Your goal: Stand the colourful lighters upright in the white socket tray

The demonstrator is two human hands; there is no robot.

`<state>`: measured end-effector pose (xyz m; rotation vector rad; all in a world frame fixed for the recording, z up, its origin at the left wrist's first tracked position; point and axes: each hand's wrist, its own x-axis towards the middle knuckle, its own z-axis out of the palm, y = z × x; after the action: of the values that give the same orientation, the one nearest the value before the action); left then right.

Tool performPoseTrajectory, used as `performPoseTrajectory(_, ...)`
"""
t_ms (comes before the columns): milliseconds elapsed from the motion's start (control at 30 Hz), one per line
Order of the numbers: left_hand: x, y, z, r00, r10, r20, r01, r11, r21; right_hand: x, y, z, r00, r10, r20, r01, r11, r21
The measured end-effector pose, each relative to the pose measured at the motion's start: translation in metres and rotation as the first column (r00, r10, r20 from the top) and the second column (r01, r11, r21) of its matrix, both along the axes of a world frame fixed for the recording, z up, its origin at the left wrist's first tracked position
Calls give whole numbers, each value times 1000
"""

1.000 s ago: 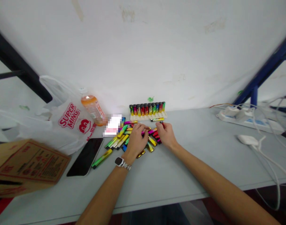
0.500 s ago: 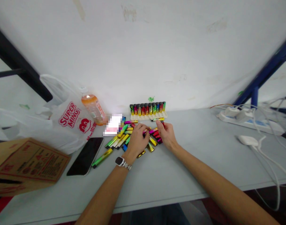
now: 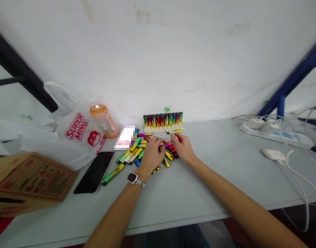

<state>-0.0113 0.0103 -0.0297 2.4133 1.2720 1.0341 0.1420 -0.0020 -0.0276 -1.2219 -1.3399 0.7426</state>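
Shiny multicoloured lighters point(image 3: 133, 155) lie in a loose pile on the table. Over the middle of that pile is my left hand point(image 3: 154, 151), its fingers closed round a lighter point(image 3: 160, 148) whose dark end peeks out. My right hand point(image 3: 183, 147) is at the pile's right side, thumb and fingers closed on a lighter that they mostly cover. Red lighters point(image 3: 173, 149) lie just left of it. Behind both hands, a pale rack point(image 3: 161, 130) holds several lighters point(image 3: 161, 120) upright with dark tops. One more lighter point(image 3: 174, 131) lies flat against the rack's front.
To the left are a black phone point(image 3: 94, 172), a cardboard box point(image 3: 36, 182), a white plastic bag point(image 3: 67, 148) and an orange drink bottle point(image 3: 103, 119). A blurred white card point(image 3: 125, 137) leans near the pile. A power strip point(image 3: 277, 134) and white charger point(image 3: 274, 154) with cables lie right.
My right hand has shifted slightly and its thumb has bent lower. The lighter in my left fingers has turned a little, showing its dark end. The rack looks the same.
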Motion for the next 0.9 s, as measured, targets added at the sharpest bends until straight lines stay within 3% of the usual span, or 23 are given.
performPoseTrajectory(167, 0, -1, 0, 999, 9, -45, -9, 1000, -5, 7, 3, 6, 970, 206, -129, -203, 978, 38)
performPoseTrajectory(233, 0, -2, 1, 998, 16, -68, -17, 1000, -15, 15, 8, 10, 967, 235, -98, -232, 972, 39)
performPoseTrajectory(433, 1, -4, 5, 992, 18, -124, -24, 999, -42, 52, 37, 22, 968, -27, 250, -30, 975, 220)
performPoseTrajectory(567, 1, -4, 6, 987, 31, -157, -40, 997, -60, 71, 62, 29, 919, -7, 395, -53, 988, 143)
performPoseTrajectory(900, -3, 0, 5, 985, 56, -164, -71, 994, -82, 82, 105, 26, 849, 13, 528, -160, 959, 234)
